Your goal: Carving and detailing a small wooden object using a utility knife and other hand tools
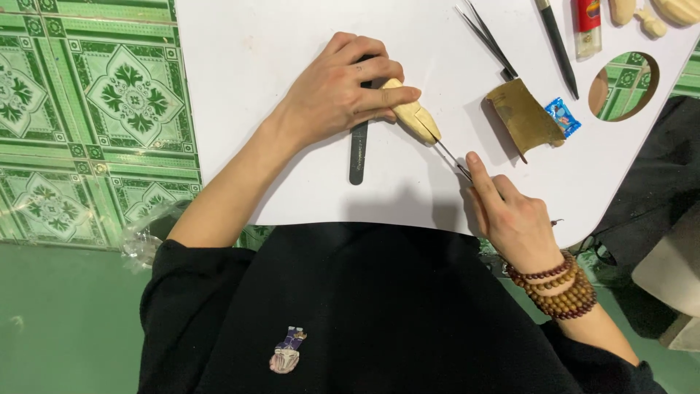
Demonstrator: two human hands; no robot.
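Note:
My left hand (339,95) presses a small pale wooden piece (413,118) down on the white tabletop (292,44), fingers wrapped over its upper end. My right hand (512,217), with bead bracelets at the wrist, pinches a thin metal tool (448,154) whose tip meets the lower end of the wooden piece. A flat dark file (357,157) lies on the table, partly under my left hand.
A brownish sheet (526,117) and a small blue packet (563,117) lie right of the wood. Thin dark tools (485,36), a dark rod (558,47), a red-and-white lighter (587,25) and pale wooden bits (650,20) sit at the far edge, near a round hole (623,86). Green patterned floor tiles (95,109) lie left.

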